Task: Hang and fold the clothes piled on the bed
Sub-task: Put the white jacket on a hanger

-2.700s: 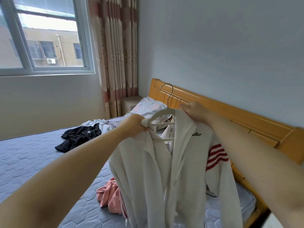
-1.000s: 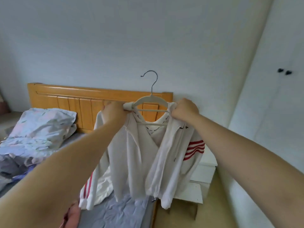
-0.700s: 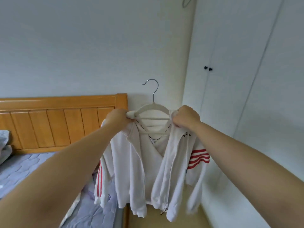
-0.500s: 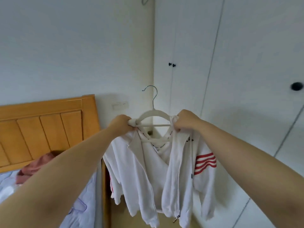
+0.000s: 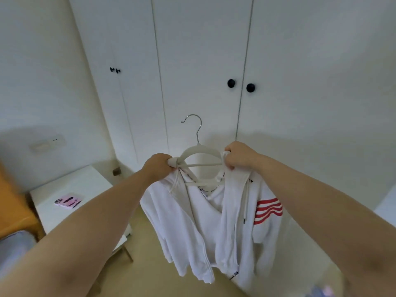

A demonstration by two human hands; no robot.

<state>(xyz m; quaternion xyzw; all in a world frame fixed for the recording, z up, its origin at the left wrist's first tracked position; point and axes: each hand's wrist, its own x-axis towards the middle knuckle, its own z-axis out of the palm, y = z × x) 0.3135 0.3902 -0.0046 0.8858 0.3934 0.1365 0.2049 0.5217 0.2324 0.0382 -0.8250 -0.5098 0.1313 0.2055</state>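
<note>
A white zip-front hooded jacket with red sleeve stripes [image 5: 216, 219] is hanging open on a pale plastic hanger with a bent metal hook [image 5: 200, 156], held up in the air in front of the tall white wardrobe doors with round black knobs [image 5: 203, 61]. The left hand [image 5: 157, 167] is clenching the hanger's left end together with the jacket's shoulder, and the right hand [image 5: 239, 155] is gripping the right end and collar the same way. Half a second ago the orange wooden headboard filled the lower left and the wardrobe was off to the right; now the view is facing the wardrobe squarely, with only a sliver of headboard [image 5: 12, 202] showing at the left edge. The jacket's hem is dangling free above the tan floor [image 5: 150, 281], well apart from the low white bedside bench [image 5: 85, 187] on the left, where a pink phone [image 5: 68, 200] is lying. The hook is standing clear of the closed doors.
</note>
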